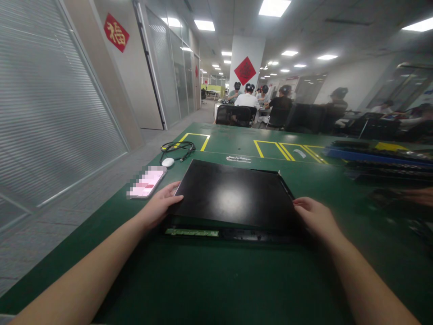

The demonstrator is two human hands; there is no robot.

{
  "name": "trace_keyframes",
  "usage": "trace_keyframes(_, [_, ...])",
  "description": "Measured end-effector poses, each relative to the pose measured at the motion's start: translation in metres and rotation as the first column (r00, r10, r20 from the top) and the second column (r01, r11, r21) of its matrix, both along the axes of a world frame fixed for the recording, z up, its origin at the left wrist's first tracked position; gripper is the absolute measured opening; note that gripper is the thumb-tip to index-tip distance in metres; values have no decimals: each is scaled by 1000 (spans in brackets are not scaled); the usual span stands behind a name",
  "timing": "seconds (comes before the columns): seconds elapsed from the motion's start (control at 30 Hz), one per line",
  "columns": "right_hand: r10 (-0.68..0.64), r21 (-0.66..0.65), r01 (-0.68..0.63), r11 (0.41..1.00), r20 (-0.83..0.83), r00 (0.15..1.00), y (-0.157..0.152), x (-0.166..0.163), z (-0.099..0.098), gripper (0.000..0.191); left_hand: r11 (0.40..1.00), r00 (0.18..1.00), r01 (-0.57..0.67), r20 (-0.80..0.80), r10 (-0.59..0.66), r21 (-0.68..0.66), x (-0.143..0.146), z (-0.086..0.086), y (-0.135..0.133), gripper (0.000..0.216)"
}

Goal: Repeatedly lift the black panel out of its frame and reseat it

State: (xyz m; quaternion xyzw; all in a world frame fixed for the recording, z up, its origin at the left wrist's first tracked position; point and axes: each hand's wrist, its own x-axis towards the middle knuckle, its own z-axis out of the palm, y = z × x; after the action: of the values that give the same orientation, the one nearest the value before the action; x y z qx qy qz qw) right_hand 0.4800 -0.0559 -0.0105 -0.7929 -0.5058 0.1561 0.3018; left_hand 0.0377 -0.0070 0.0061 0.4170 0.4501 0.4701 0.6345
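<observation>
The left hand [162,203] has the left edge of the black panel [230,192] in its grip, thumb over the top face and the other fingers at or behind the edge. The right hand [313,216] pinches the opposite edge; its fingertips sit so close to the frame's right rim that I cannot tell whether they touch that too. The panel lies between the hands, over the black frame [264,235] on the bench [216,280], set slightly askew to it, with the frame's near strip and far right corner showing.

A thin, wide sheet like this probably flexes, so equal support from both sides would serve best, with pressure at the edges and thumbs off the glossy middle. Both sides should move at one pace, since a twist could strain the panel. The green circuit strip [192,233] lies bare along the frame's near left side; the panel's near edge is best held clear of it, and any ribbon underneath, hidden here, deserves care.

Farther out, the phone [149,183] is just left of the left hand, with a white rounded object [168,162] and a coiled black cable [179,146] beyond; elbow room on that side looks tighter.
</observation>
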Motion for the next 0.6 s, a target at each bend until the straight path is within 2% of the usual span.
trace_keyframes(0.17, [-2, 33, 3, 999, -12, 1000, 2, 6, -6, 26, 1000, 1000, -12, 4, 12, 1, 2, 4, -2, 69])
trace_keyframes(0.37, [-27, 27, 27, 999, -19, 999, 5, 10, -9, 30, 998, 998, -62, 2, 63, -16, 2, 6, -1, 55])
trace_keyframes(0.6, [-29, -5, 29, 1000, -65, 997, 5, 12, -12, 33, 996, 998, -52, -30, 54, 68, 0, 1, -1, 63])
